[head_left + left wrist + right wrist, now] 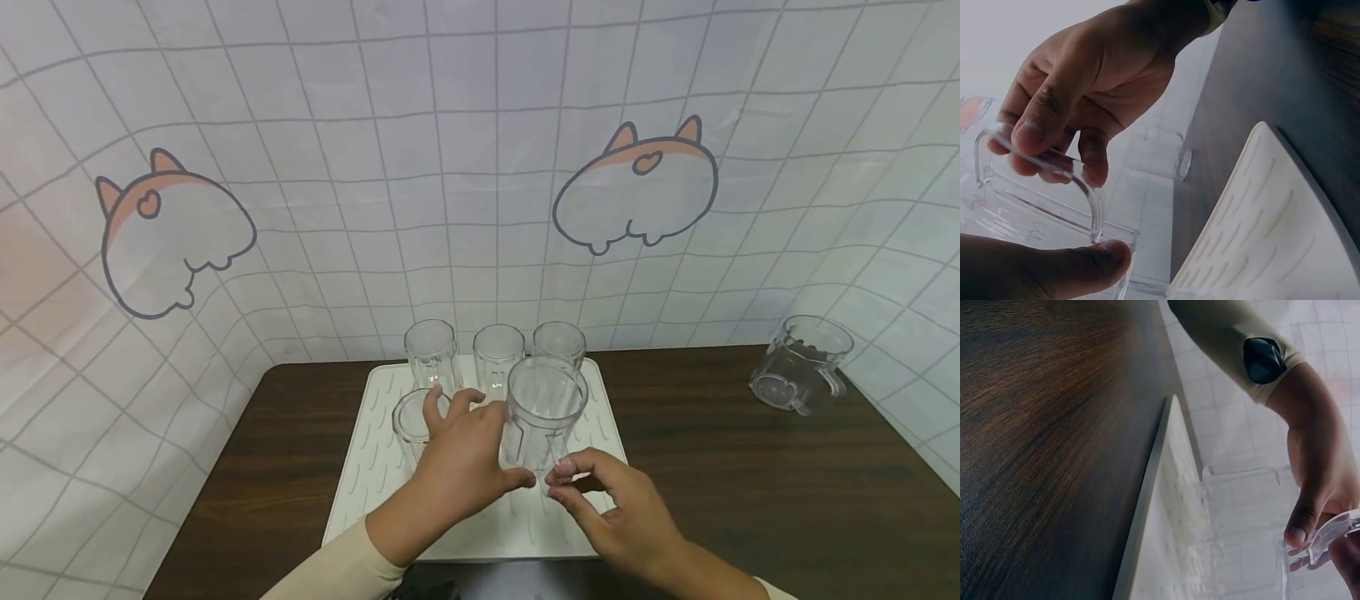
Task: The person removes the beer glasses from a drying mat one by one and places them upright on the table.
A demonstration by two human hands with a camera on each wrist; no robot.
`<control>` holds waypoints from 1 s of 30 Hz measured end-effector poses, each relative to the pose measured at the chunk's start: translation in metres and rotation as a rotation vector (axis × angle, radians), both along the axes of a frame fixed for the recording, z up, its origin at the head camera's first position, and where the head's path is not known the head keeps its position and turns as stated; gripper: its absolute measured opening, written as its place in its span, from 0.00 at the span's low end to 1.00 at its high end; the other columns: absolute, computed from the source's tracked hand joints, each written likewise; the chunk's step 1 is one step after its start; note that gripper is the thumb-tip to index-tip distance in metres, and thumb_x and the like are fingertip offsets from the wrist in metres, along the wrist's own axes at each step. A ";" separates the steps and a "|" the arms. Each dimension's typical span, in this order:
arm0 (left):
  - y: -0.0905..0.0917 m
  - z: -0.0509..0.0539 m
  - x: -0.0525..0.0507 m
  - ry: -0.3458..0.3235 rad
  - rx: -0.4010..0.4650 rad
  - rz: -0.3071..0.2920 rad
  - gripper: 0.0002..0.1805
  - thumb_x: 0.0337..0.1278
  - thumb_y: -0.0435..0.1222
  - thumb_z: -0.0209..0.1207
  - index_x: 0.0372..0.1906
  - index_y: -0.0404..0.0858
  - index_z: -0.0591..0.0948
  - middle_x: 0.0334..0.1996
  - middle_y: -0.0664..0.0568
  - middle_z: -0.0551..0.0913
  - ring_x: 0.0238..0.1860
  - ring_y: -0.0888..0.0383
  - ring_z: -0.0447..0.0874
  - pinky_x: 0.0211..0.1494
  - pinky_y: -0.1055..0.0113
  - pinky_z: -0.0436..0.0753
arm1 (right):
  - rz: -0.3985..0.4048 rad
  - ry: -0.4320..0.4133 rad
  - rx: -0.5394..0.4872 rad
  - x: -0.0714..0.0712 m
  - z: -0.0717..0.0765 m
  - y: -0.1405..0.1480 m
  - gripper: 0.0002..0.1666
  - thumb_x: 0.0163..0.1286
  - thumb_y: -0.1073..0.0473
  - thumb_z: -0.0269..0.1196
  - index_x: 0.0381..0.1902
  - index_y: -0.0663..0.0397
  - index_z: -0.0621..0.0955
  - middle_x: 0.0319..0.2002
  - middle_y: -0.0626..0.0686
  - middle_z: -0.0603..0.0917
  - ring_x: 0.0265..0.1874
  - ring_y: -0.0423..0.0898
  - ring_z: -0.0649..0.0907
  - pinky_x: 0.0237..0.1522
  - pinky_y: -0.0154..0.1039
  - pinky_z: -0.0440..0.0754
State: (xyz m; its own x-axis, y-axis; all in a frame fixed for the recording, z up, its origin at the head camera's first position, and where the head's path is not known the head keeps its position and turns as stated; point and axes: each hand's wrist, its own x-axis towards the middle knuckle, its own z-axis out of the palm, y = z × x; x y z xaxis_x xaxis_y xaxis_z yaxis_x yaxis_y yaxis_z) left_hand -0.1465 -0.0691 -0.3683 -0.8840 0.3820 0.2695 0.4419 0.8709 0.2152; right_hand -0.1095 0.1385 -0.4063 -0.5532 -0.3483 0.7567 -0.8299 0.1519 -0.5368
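Note:
A large clear mug (547,400) stands upright over the front part of a white ridged drying mat (360,467). Its handle (1092,206) faces toward the wearer in the head view. The fingertips and thumb of my right hand (618,512) pinch that handle. At the mug's left side, my left hand (465,462) has its fingers spread and gently bent. In the left wrist view its thumb (1100,259) lies against the mug near one end. Clear glasses (498,358) stand behind, and another glass (410,414) is partly covered by the left hand.
Off to the right, another clear mug (802,367) with a handle stands on the dark wooden table (697,450), near the side curtain. A pale grid-patterned curtain (480,167) closes off the back and both sides. The glasses on the mat are close together.

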 end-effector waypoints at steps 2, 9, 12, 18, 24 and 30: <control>0.001 -0.001 0.000 0.007 -0.006 -0.007 0.39 0.31 0.59 0.82 0.47 0.39 0.83 0.35 0.55 0.88 0.63 0.47 0.72 0.69 0.32 0.45 | 0.008 0.005 0.009 0.000 0.000 0.000 0.10 0.75 0.58 0.63 0.46 0.60 0.80 0.38 0.53 0.86 0.37 0.44 0.88 0.39 0.32 0.85; 0.004 -0.003 0.000 0.043 -0.012 -0.009 0.37 0.30 0.59 0.82 0.43 0.41 0.82 0.32 0.57 0.87 0.61 0.48 0.74 0.69 0.32 0.47 | 0.003 0.022 0.034 0.001 -0.001 0.000 0.10 0.77 0.58 0.61 0.47 0.60 0.79 0.40 0.52 0.86 0.37 0.45 0.88 0.40 0.32 0.85; 0.003 -0.004 0.000 0.041 -0.005 -0.008 0.38 0.32 0.58 0.82 0.47 0.40 0.82 0.35 0.57 0.88 0.62 0.49 0.73 0.69 0.33 0.47 | -0.014 0.019 0.037 0.001 -0.002 0.003 0.09 0.76 0.59 0.62 0.47 0.60 0.79 0.40 0.53 0.85 0.38 0.45 0.88 0.40 0.32 0.85; -0.003 -0.001 0.003 0.071 0.027 -0.030 0.40 0.41 0.56 0.79 0.59 0.39 0.82 0.47 0.57 0.88 0.63 0.48 0.73 0.70 0.37 0.50 | -0.077 -0.017 0.059 0.003 -0.003 0.013 0.08 0.72 0.65 0.66 0.47 0.57 0.80 0.41 0.50 0.86 0.40 0.43 0.88 0.41 0.31 0.85; -0.018 0.002 0.005 0.200 0.095 -0.086 0.40 0.43 0.53 0.79 0.60 0.38 0.80 0.52 0.49 0.84 0.62 0.45 0.74 0.67 0.46 0.64 | -0.137 0.041 0.077 -0.002 -0.008 0.026 0.13 0.65 0.72 0.70 0.46 0.60 0.81 0.39 0.53 0.86 0.38 0.44 0.87 0.40 0.29 0.84; -0.041 0.003 0.013 0.254 0.206 -0.119 0.41 0.40 0.48 0.81 0.61 0.38 0.78 0.63 0.43 0.73 0.67 0.43 0.68 0.68 0.41 0.64 | -0.165 0.039 0.079 -0.004 -0.010 0.042 0.12 0.66 0.72 0.69 0.45 0.61 0.81 0.39 0.53 0.85 0.38 0.42 0.88 0.37 0.27 0.83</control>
State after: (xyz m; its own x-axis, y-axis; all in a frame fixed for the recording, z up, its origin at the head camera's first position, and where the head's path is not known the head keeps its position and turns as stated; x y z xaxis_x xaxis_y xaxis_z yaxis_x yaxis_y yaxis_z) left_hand -0.1339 -0.1102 -0.3650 -0.7314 0.3932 0.5572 0.5999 0.7595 0.2515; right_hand -0.1137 0.1802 -0.4161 -0.5785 -0.3145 0.7526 -0.8101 0.3287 -0.4854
